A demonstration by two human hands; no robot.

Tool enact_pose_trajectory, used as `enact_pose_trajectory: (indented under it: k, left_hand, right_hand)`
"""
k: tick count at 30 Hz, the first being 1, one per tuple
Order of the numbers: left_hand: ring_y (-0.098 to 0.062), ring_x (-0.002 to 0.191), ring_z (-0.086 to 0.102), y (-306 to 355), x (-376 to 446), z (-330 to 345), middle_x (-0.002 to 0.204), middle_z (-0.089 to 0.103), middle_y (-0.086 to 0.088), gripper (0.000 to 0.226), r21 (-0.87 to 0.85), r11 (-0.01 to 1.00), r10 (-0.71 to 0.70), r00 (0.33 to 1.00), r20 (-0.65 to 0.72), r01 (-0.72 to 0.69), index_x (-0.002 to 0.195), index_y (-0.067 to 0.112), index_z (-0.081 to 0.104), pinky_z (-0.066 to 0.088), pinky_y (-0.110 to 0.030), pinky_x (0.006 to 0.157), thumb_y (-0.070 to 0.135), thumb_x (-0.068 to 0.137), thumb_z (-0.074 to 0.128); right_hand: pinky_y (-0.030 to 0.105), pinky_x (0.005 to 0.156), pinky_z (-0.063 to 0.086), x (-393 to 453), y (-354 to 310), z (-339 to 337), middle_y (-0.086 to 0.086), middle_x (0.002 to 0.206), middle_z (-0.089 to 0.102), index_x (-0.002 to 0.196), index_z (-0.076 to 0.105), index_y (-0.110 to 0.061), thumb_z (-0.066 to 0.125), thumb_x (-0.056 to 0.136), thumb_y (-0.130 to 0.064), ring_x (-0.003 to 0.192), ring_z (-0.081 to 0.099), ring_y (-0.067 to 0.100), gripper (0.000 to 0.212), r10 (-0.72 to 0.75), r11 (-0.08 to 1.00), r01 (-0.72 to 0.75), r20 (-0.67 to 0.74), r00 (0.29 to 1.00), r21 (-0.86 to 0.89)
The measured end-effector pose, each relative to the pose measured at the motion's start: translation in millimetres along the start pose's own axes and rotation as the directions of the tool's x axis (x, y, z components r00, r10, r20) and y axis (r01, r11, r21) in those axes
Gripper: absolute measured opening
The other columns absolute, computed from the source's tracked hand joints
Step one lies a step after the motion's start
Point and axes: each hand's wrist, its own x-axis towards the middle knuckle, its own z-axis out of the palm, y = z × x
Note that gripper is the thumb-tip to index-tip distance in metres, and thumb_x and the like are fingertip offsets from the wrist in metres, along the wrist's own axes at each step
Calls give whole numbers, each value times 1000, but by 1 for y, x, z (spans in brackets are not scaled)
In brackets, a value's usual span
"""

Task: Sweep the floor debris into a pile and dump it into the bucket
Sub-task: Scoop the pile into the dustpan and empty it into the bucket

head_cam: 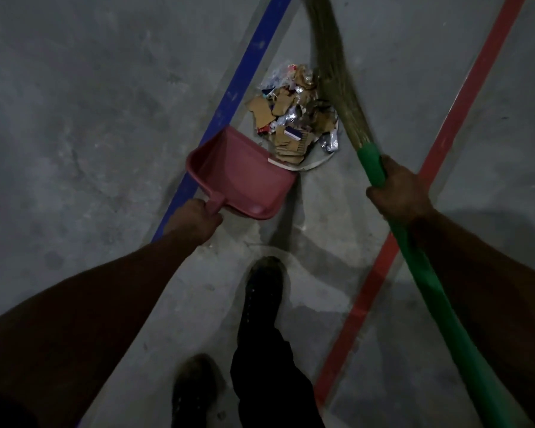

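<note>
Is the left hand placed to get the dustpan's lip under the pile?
Probably yes: the left hand grips the dustpan, whose open edge already meets the pile, with nothing between them.

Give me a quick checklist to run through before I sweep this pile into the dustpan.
1. Debris gathered in one pile: ok.
2. Left hand grips the pink dustpan by its handle: ok.
3. Dustpan's open edge faces the pile and sits right beside it: ok.
4. Dustpan lip flat on the floor: cannot tell.
5. Right hand grips the broom's green handle, bristles on the far side of the pile: ok.
6. Bucket within reach for dumping: cannot tell, none in view.
</note>
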Motion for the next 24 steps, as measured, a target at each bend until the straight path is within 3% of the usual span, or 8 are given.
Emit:
enact_pose_trajectory:
  k: [6, 11, 16, 20, 24]
  left_hand:
    - [-27, 80, 56, -7, 25, 11, 89, 58, -10, 28, 20, 995, 99, 992, -77, -98, 86, 10, 56, 38, -29, 64, 37, 85, 61]
    - [-18, 63, 49, -16, 31, 16, 75, 53, -5, 28, 143, 973, 205, 964, -170, -182, 79, 8, 55, 34, -26, 54, 33, 91, 55]
    - [-33, 86, 61, -40, 41, 26, 95, 63, -15, 35, 402, 852, 471, 827, -306, -336, 100, 5, 56, 32, -30, 63, 39, 97, 49]
    - [-32, 87, 61, -60, 57, 35, 102, 63, -12, 38, 483, 808, 527, 780, -337, -337, 108, 12, 50, 33, -32, 64, 47, 97, 44]
    - [-33, 86, 62, -74, 73, 42, 102, 64, -13, 43, 570, 741, 603, 724, -334, -355, 110, 12, 48, 33, -32, 61, 52, 97, 39]
  right_hand:
    - [39, 83, 49, -33, 13, 49, 23, 126, 57, 153, 25, -18, 57, 87, -13, 107, 59, 39, 74, -1, 989, 3, 15, 1000, -147]
    - [30, 72, 40, -50, 24, 69, 19, 122, 60, 152, 26, -24, 59, 90, -16, 89, 56, 29, 71, 19, 1000, -21, -127, 992, -20]
    - [34, 75, 50, -10, 20, 67, 17, 131, 57, 153, 25, -23, 59, 91, -18, 98, 62, 34, 71, -37, 999, 32, -208, 977, -26]
    - [45, 76, 57, 21, 14, 70, 16, 127, 58, 149, 30, -24, 59, 93, -26, 86, 64, 34, 64, -70, 987, 41, -187, 980, -153]
    - [40, 71, 57, 32, 18, 92, 21, 129, 56, 154, 22, -24, 61, 93, -24, 80, 64, 31, 73, -64, 973, 34, -127, 990, -230]
